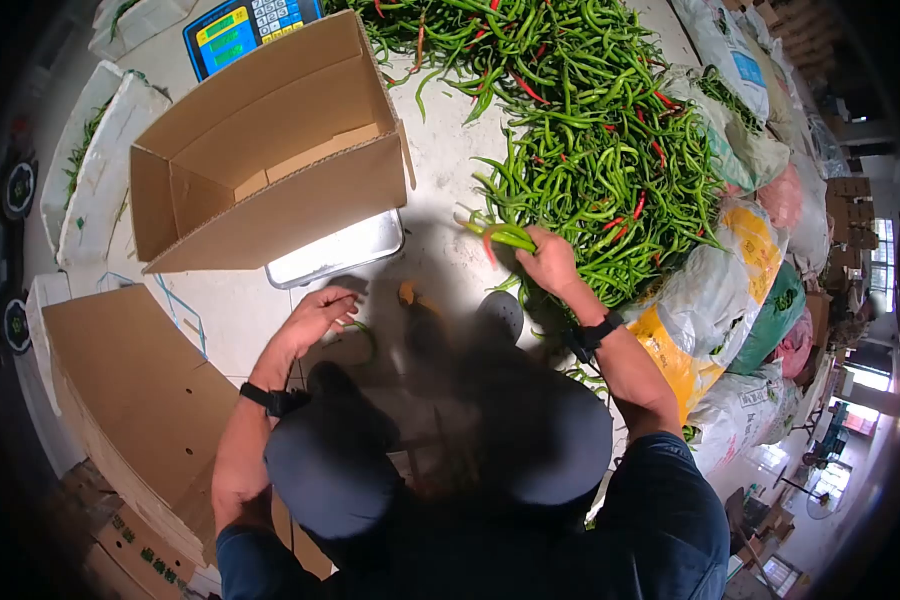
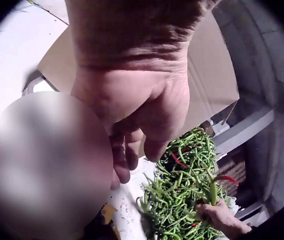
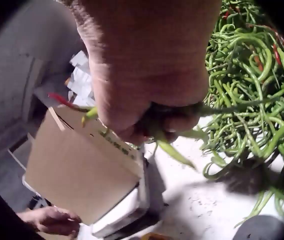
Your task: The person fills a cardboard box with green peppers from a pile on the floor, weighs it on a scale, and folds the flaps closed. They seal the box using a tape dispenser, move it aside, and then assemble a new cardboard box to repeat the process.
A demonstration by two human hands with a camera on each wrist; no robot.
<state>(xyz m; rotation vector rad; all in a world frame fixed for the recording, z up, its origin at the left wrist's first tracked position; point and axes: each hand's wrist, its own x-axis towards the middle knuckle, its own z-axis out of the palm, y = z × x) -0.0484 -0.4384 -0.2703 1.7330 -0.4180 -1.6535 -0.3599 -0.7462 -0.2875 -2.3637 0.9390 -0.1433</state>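
Note:
My right hand [image 1: 550, 262] grips a few green chili peppers [image 1: 511, 236] and a reddish one, held over the left edge of a big heap of chili peppers [image 1: 610, 180]. In the right wrist view, their tips [image 3: 177, 154] stick out on both sides of the curled fingers. My left hand [image 1: 315, 318] hangs below the metal pan of a scale [image 1: 355, 250], fingers loosely bent, with no pepper showing in them. A single green chili [image 1: 370, 343] shows just beyond its fingertips. On the scale sits an open cardboard box [image 1: 290, 195], its inside showing bare cardboard.
A blue scale display [image 1: 232, 40] stands behind the box. White foam boxes [image 1: 95, 150] line the left side, above another cardboard box [image 1: 140, 370]. Filled plastic sacks [image 1: 715, 300] border the heap on the right. My knees [image 1: 560, 430] are close in front.

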